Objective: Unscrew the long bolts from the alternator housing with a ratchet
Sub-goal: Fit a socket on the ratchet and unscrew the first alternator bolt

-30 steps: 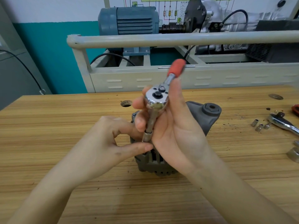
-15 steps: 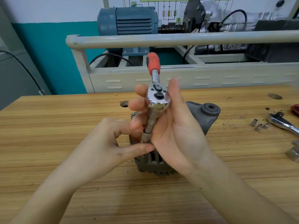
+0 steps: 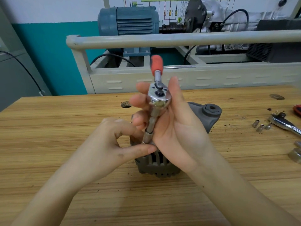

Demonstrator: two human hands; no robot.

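- Here the right hand [image 3: 175, 128] holds the ratchet [image 3: 158, 97], fingers curled behind its chrome head and thumb up along the near side; the red handle points up and away from the palm.
- An extension bar [image 3: 150, 123] runs from the ratchet head down across the right palm, tilted slightly left, to the top of the alternator [image 3: 156, 165].
- The left hand [image 3: 107, 144] sits just left of the right one, its thumb and forefinger pinching the lower end of the bar where it meets the housing; the bolt itself is hidden there, so I cannot tell how far out it is.
- The alternator stands on the tabletop [image 3: 65, 124] directly under both hands, its ribbed side showing below the thumbs and its mounting ear [image 3: 211, 110] sticking out behind the right hand.
- Well to the right of the right hand lie three small sockets [image 3: 261, 127], close together, and just beyond them a second ratchet [image 3: 285, 123].
- At the far right edge two larger sockets [image 3: 295, 154] show, partly cut off.
- Behind the hands, beyond the tabletop, a grey rail [image 3: 179, 39] crosses in front of a blue motor [image 3: 128, 20].
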